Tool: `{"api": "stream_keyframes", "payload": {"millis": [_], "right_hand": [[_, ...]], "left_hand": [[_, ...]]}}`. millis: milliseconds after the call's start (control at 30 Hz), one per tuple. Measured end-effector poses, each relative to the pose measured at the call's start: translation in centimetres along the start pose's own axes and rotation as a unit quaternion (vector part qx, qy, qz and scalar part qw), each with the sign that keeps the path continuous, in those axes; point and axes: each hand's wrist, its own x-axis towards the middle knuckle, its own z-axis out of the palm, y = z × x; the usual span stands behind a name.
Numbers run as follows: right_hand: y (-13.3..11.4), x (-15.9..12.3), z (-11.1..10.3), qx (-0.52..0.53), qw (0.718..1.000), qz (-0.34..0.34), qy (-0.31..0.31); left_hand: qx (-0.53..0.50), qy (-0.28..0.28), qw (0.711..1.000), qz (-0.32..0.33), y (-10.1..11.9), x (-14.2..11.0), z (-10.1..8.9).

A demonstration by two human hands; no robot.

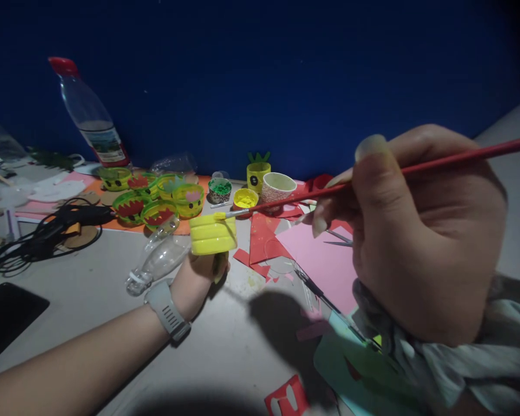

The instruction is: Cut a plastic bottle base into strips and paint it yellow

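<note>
Both hands are occupied: the left (216,263) supports the yellow-painted piece (213,236) above it, the right (424,231) grips a red paintbrush (303,197), bristles touching its top.

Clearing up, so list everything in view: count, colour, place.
Bottle: one, clear, left
Bottle top: one, clear, centre left
Decorated cups: about six, yellow-green, left
Pineapple cup: one, yellow, back centre
Paper cup: one, cream, beside it
Paint pots: two, green, yellow, centre
Phone: one, black, left
Cables: tangled, black, left
Papers: several, multicoloured, mostly right
Scissors: one, silver, right
Desk: one, pale, beneath
Backdrop: one, blue, behind
Paintbrush: one, red, right hand
Ridged cup: one, yellow, left hand
Watch: one, grey, left wrist
Hands: two, bare, centre, right
</note>
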Motion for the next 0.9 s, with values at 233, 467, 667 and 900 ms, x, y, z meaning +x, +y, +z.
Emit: {"api": "stream_keyframes", "payload": {"millis": [233, 467, 667, 900], "right_hand": [[0.8, 0.4, -0.3, 0.02, 1.0, -0.01, -0.01], [0.4, 0.3, -1.1, -0.067, 0.997, -0.023, -0.024], [-0.7, -0.1, -0.7, -0.014, 0.999, -0.031, -0.034], [0.6, 0.4, -0.4, 0.003, 0.999, -0.001, -0.044]], "left_hand": [[0.069, 0.02, 0.997, 0.024, 0.7, -0.1, 0.5], [-0.036, -0.075, 0.996, 0.02, 0.2, 0.2, 0.4], [-0.066, -0.052, 0.996, -0.034, 0.9, 0.2, 0.8], [-0.111, -0.028, 0.987, -0.112, 1.7, -0.1, 1.7]]}}
